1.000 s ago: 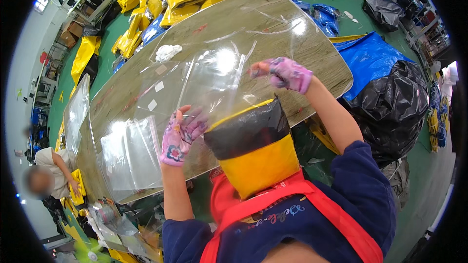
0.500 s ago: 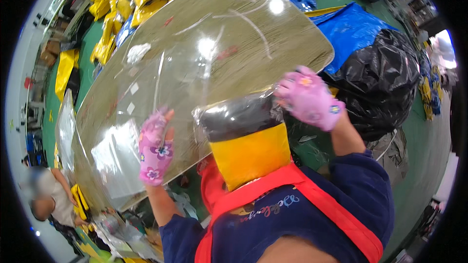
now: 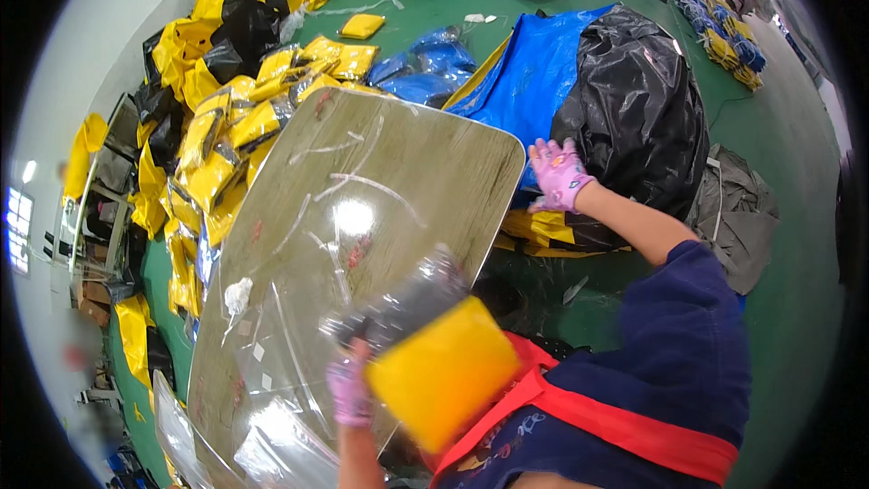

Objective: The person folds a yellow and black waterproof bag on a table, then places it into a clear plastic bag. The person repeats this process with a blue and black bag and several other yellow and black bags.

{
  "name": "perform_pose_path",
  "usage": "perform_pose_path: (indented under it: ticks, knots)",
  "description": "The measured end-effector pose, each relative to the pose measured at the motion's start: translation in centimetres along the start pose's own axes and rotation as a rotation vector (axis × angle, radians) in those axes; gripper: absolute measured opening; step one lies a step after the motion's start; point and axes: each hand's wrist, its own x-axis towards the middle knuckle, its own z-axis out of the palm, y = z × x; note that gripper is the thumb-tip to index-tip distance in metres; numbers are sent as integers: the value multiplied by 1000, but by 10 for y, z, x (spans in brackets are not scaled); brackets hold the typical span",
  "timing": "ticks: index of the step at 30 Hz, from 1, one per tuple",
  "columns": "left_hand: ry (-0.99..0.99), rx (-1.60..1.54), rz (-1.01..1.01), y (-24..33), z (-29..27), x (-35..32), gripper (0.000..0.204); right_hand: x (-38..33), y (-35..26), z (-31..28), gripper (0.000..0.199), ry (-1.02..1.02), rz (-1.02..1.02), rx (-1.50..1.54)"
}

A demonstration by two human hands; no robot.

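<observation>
A flat, folded yellow-and-black item in a clear plastic bag [image 3: 444, 367] hangs tilted in front of my apron, blurred by motion. My left hand [image 3: 348, 389], in a pink flowered glove, grips this bagged item by its left edge; part of the fingers is hidden behind it. Stretched out to the right, my right hand [image 3: 557, 174], in a matching glove, has its fingers spread and holds nothing. It is nearest to a big blue-and-black bundle [image 3: 634, 118], just past the table's right edge; whether it touches the bundle I cannot tell.
The wood-patterned table [image 3: 425, 163] bears clear plastic sheets [image 3: 290, 439], tape strips and a crumpled white scrap [image 3: 237, 296]. Beyond its far left side lies a heap of yellow bagged packages [image 3: 217, 172], with blue ones [image 3: 425, 68] behind. A grey sheet [image 3: 738, 217] lies on the green floor.
My right hand has let go of the bagged item and swung out toward the bundle. My left hand has taken hold of the bagged item, which has tilted. The view has turned right.
</observation>
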Motion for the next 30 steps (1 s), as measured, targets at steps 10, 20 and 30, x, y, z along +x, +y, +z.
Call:
perform_pose_path:
  ticks: [10,20,30]
  knots:
    - [-483,-686,344,48,-17,118,52,94,198,-61,25,653,586,319]
    - [-593,-1126,7,1,-13,88,80,-77,27,-220,32,1044,-537,971]
    - [-234,-215,94,-68,-206,20,52,-126,-45,-112,69,-491,-951,926]
